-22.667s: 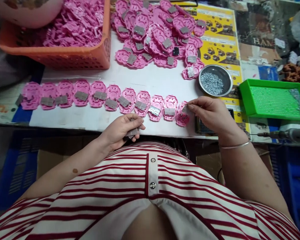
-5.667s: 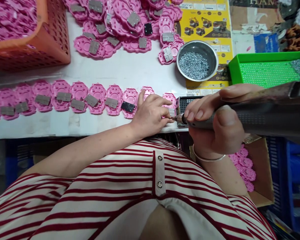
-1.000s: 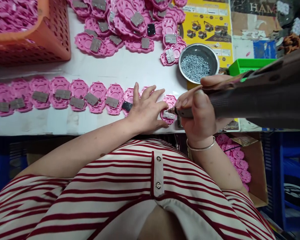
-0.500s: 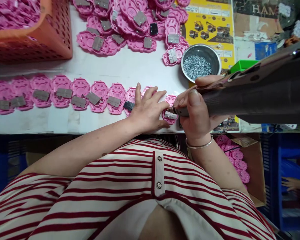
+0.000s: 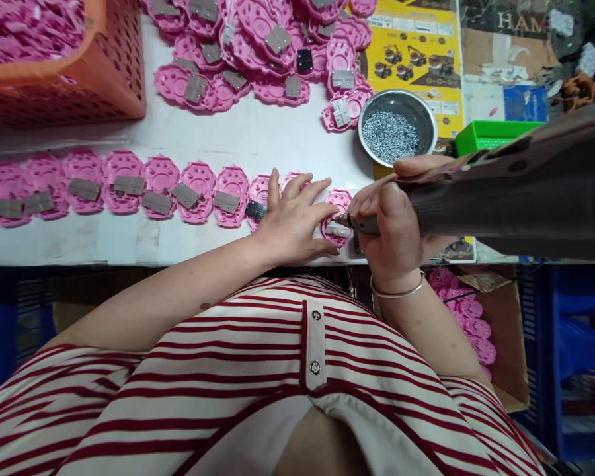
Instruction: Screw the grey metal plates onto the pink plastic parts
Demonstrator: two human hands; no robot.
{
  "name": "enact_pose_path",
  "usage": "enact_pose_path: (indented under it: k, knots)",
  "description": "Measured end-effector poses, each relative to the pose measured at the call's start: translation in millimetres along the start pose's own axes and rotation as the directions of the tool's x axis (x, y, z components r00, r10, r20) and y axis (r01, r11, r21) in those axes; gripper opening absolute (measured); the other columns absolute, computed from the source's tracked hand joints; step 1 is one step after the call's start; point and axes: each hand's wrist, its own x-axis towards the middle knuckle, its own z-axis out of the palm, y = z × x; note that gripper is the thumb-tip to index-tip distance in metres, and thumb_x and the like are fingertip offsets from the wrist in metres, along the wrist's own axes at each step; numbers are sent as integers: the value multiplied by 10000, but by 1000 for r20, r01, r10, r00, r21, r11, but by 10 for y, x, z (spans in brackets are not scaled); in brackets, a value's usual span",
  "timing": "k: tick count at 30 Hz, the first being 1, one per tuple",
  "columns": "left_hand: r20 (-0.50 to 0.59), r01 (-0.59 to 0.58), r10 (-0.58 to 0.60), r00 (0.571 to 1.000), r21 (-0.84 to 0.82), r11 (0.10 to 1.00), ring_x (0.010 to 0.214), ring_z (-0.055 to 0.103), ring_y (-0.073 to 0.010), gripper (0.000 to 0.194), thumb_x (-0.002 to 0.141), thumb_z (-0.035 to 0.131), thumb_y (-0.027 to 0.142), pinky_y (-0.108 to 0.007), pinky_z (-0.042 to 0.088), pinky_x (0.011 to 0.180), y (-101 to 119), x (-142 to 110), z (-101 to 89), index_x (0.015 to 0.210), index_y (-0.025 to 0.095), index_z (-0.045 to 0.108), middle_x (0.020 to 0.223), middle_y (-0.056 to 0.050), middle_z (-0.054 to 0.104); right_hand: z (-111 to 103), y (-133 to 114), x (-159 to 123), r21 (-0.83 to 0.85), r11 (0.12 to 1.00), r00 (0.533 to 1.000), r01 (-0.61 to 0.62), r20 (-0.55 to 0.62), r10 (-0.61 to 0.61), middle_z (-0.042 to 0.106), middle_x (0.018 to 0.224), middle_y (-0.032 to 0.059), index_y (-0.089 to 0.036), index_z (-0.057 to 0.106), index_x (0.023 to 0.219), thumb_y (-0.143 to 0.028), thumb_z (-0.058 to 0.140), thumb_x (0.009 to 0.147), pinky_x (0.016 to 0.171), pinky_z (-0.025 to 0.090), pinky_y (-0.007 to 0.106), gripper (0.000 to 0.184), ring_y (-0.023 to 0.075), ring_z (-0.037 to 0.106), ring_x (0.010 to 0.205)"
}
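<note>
My right hand (image 5: pixel 394 221) is wrapped round a dark electric screwdriver (image 5: pixel 506 198), its tip on the grey metal plate of a pink paw-shaped plastic part (image 5: pixel 338 200) at the right end of a row. My left hand (image 5: pixel 292 218) lies flat with fingers spread, pressing on that part and its neighbour. The row of pink parts (image 5: pixel 129 188), each with a grey plate, runs leftward along the white table (image 5: pixel 258 142) near its front edge.
A steel bowl of small screws (image 5: pixel 395 132) stands just behind my right hand. A heap of pink parts (image 5: pixel 262 53) lies at the back. An orange basket (image 5: pixel 69 73) of pink pieces is at back left, a green tray (image 5: pixel 490 135) at right, a cardboard box of pink parts (image 5: pixel 471 324) below the table.
Almost nothing has shifted over the last second; the screwdriver tip stays on the same part and my left hand stays flat. Earlier my right hand set plates, then picked up the screwdriver.
</note>
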Motion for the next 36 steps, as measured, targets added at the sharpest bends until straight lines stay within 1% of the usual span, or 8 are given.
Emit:
enact_pose_path:
  k: [2, 5, 10, 19, 24, 27, 31, 36]
  knots:
    - [-35, 22, -23, 999, -28, 999, 1475, 322, -400, 325, 842, 762, 450, -760, 61, 1194, -7, -5, -18, 1144, 331, 756, 1567, -47, 485, 15, -119, 21, 31, 998, 994, 53, -101, -50, 610, 885, -17, -378, 563, 995, -701, 637, 757, 604, 539, 377, 408, 148, 533, 607]
    - [-79, 46, -51, 996, -64, 997, 1464, 352, -349, 104, 893, 714, 380, -711, 73, 1218, -11, -11, -47, 936, 365, 807, 1512, 29, 552, 22, -297, 62, 135, 989, 995, 63, -89, -51, 574, 753, -25, -342, 620, 937, -682, 719, 705, 447, 456, 348, 423, 104, 432, 447]
    - [-110, 25, -41, 993, -151, 988, 1435, 392, -314, 20, 832, 787, 354, -639, 135, 1231, -25, -20, -40, 825, 349, 805, 1470, 47, 592, 38, -431, 142, 390, 880, 962, 273, -117, -247, 357, 508, -93, -299, 701, 921, -404, 786, 763, 326, 354, 232, 208, 59, 356, 335]
    - [-145, -73, 41, 989, -225, 972, 1335, 491, -230, 131, 778, 850, 376, -444, 292, 1204, -58, 15, 43, 753, 283, 761, 1437, 35, 622, 32, -436, 169, 421, 873, 968, 247, -69, -240, 416, 527, -91, -287, 689, 949, -417, 760, 787, 348, 399, 204, 220, 57, 431, 364]
    - [-75, 4, -15, 997, -141, 990, 1403, 421, -327, 249, 774, 839, 452, -619, 182, 1227, -40, 21, 24, 953, 290, 778, 1486, -15, 577, 42, -390, 150, 261, 943, 977, 207, -97, -188, 475, 608, -82, -299, 626, 896, -518, 745, 756, 334, 368, 226, 286, 37, 328, 340]
    - [-24, 27, -28, 999, -57, 998, 1447, 349, -401, 418, 780, 817, 510, -737, 94, 1201, -39, 13, 12, 1126, 283, 756, 1535, -61, 522, 39, -299, 104, 157, 978, 989, 137, -76, -127, 545, 716, -58, -334, 573, 950, -548, 689, 790, 420, 463, 285, 291, 76, 418, 414]
    - [-19, 21, -21, 1000, -11, 1000, 1447, 341, -411, 361, 803, 791, 515, -777, 63, 1192, -39, 8, 4, 1089, 295, 768, 1535, -45, 517, 48, -128, 59, 109, 986, 991, 126, -55, -121, 587, 838, -35, -384, 564, 1018, -552, 642, 827, 553, 530, 368, 266, 129, 516, 529]
    - [-28, 14, -13, 1000, 13, 1000, 1442, 354, -408, 297, 826, 773, 480, -784, 61, 1195, -17, 12, -11, 1064, 302, 778, 1516, -49, 533, 43, -9, 43, 69, 992, 992, 103, -85, -97, 556, 766, -37, -378, 554, 1035, -527, 634, 834, 662, 574, 403, 263, 153, 536, 577]
